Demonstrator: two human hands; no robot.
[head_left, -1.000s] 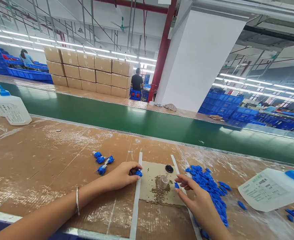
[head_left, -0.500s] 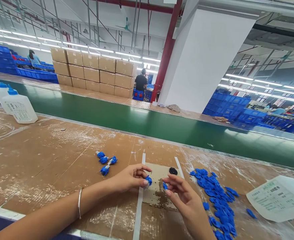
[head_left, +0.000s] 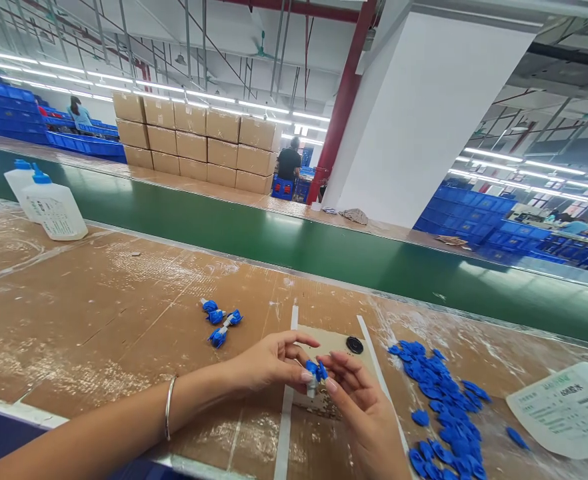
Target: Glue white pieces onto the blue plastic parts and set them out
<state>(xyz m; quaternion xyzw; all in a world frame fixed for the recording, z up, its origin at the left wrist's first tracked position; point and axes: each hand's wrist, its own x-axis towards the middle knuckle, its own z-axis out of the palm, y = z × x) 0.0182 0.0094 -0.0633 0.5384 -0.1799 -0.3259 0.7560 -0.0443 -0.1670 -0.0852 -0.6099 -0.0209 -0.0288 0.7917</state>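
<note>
Over a beige board (head_left: 319, 337), my left hand (head_left: 278, 360) pinches a small blue flower-like piece (head_left: 311, 367) with a whitish stem pointing down. My right hand (head_left: 361, 397) closes thumb and fingers on a blue petal-shaped piece (head_left: 323, 371), which is up against the flower-like piece. Whether the two are joined is too small to tell. To the right of my right hand lies a loose pile of flat blue petals (head_left: 427, 383). Several blue flower-like pieces with white stems (head_left: 217, 337) rest on the table left of the board.
A black round disc (head_left: 355, 345) sits on the board's far right corner. White bottles with blue caps stand at left (head_left: 54, 210), and another bottle (head_left: 569, 410) lies at right. Beyond the table (head_left: 139, 307) runs a green belt (head_left: 214, 213), with stacked cartons (head_left: 191, 137) behind it.
My hands have come together, bringing the petal in my right hand against the flower-like piece in my left. The whitish stem now shows below it. The view has shifted slightly.
</note>
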